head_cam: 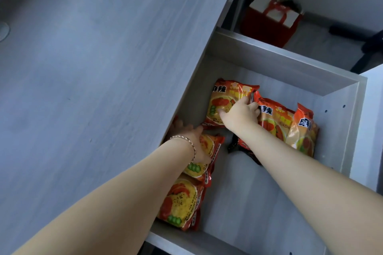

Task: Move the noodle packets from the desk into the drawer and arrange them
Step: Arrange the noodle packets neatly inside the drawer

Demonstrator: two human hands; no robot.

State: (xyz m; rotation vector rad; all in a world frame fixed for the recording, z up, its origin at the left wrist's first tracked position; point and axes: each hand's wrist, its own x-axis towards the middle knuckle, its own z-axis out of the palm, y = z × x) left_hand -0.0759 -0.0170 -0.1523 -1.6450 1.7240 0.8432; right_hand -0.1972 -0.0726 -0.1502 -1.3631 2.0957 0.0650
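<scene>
The pale grey drawer (269, 56) stands pulled out under the desk top (93, 68). Several orange-red noodle packets lie inside. My right hand (240, 116) grips the far packet (223, 97) at its right edge. Two more packets (290, 126) lean against the right wall, and a dark packet (244, 149) lies partly hidden under my right forearm. My left hand (192, 141), with a thin bracelet on the wrist, presses on a packet (207, 151) by the left wall. Another packet (180, 203) lies nearer to me along that wall.
The drawer floor (238, 192) shows bare in the middle and near the front. A red and white gift bag (271, 18) sits on the floor beyond the drawer, next to a dark chair base (362, 41). No packets show on the desk top.
</scene>
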